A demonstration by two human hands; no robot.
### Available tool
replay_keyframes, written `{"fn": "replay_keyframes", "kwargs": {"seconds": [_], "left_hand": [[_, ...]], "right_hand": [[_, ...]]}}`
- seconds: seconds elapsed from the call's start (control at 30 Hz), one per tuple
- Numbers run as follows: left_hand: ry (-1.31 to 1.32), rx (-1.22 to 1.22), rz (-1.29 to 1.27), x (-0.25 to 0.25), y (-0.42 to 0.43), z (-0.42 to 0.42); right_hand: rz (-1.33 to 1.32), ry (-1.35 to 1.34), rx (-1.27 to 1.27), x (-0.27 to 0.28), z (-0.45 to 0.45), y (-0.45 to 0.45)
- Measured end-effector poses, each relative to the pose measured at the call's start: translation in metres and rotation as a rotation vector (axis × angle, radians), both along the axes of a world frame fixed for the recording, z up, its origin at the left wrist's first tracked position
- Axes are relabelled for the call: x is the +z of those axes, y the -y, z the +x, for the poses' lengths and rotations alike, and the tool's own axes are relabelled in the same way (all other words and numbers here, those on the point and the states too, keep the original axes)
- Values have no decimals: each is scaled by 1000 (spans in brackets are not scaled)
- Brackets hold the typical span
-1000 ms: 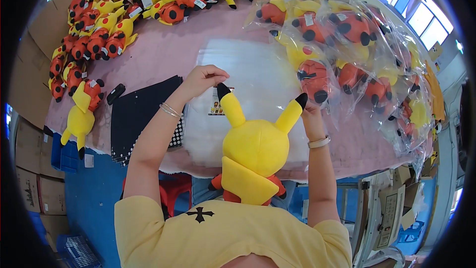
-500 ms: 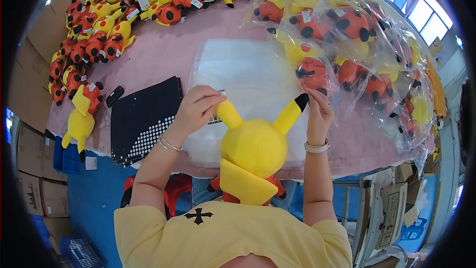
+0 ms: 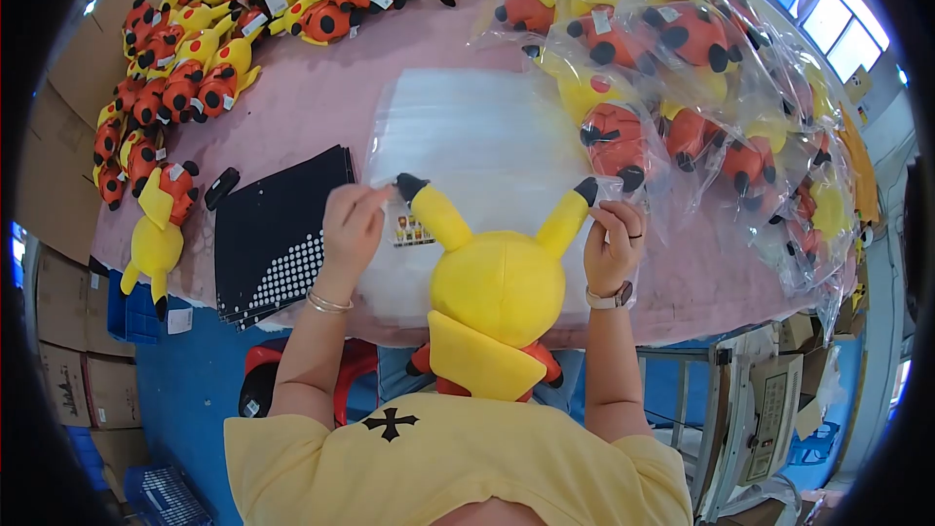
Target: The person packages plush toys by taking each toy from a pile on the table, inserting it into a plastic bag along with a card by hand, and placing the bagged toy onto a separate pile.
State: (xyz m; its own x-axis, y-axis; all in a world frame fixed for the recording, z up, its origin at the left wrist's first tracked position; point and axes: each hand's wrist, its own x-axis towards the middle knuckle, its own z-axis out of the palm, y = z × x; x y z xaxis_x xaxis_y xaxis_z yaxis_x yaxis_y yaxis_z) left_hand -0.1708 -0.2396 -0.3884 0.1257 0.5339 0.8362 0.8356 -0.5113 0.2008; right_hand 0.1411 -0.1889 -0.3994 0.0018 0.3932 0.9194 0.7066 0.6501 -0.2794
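Observation:
A yellow plush toy (image 3: 497,284) with black-tipped ears and a red outfit sits upright at the table's near edge, its back towards me. My left hand (image 3: 353,232) is closed, its slightly blurred fingertips pinching at the outer end of the left ear (image 3: 440,216). On the other side my right hand (image 3: 614,242), fingers curled, pinches by the black tip of the right ear (image 3: 563,222). Behind the toy lies a stack of clear plastic bags (image 3: 472,127). A small printed strip (image 3: 411,231) shows on the bags beside the left ear.
Black sheets with white dots (image 3: 278,244) lie at left, near a small black object (image 3: 222,188). More plush toys (image 3: 200,88) are heaped along the back left. Bagged plush toys (image 3: 701,88) crowd the right side. A red stool (image 3: 355,370) stands below the table.
My left hand has moved outward to the left, uncovering the left ear's black tip and the printed strip. My right hand has shifted slightly down and left.

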Motion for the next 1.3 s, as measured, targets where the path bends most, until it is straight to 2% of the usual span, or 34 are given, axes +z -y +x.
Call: {"fn": "replay_keyframes", "kwargs": {"seconds": [0.13, 0.27, 0.33, 0.47, 0.63, 0.8, 0.93, 0.97, 1.1, 1.13, 1.27, 1.3], "left_hand": [[165, 200, -103, -10, -9, -1], [321, 62, -163, -20, 2, 7], [347, -3, -108, -21, 11, 9], [278, -58, -22, -30, 41, 13], [146, -121, -63, -42, 71, 34], [339, 34, -177, -63, 65, 47], [408, 78, -342, -65, 56, 49], [408, 75, -344, -66, 56, 49], [380, 12, -428, -74, 55, 52], [381, 9, -429, -74, 54, 51], [315, 73, -417, -73, 51, 41], [315, 75, -421, -73, 52, 40]], "right_hand": [[-45, -69, -6, -12, -1, 3], [-105, -79, 53, -25, 0, 18], [-102, -72, 45, -36, 3, 29], [-90, -50, 17, -54, 7, 43], [-367, -200, -212, -62, 3, 49], [-560, -424, -18, -50, -9, 30], [-540, -998, 404, -48, -15, 29], [-540, -997, 401, -50, -13, 28], [-573, -457, -53, -64, 4, 20], [-574, -457, -56, -61, 7, 21], [-940, 117, -501, -40, 21, 40], [-906, 108, -470, -43, 24, 46]]}}
